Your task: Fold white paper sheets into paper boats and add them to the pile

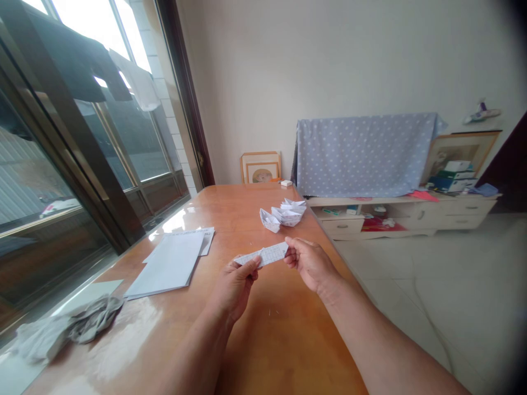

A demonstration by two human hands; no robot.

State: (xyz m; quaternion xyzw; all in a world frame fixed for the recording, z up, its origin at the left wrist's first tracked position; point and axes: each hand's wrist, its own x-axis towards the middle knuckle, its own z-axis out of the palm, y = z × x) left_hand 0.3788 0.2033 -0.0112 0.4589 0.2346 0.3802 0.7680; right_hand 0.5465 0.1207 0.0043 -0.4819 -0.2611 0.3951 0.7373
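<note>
A narrow folded strip of paper (272,254), white with writing or print on it, is stretched between my two hands above the table. My left hand (241,280) pinches its left end, thumb on top. At the right end, my right hand (308,260) grips the corner between thumb and fingers. Just beyond the strip, several folded paper boats (288,215) stand close together on the wooden table (284,340). To the left lies a stack of white paper sheets (168,263), apart from both hands.
Crumpled grey cloth (94,318) lies at the table's near left. A small white box (286,183) sits at the far edge. Beyond are framed pictures (261,169) and a low white cabinet (444,214) with a dotted blue cloth (366,156) above it. Glass doors line the left.
</note>
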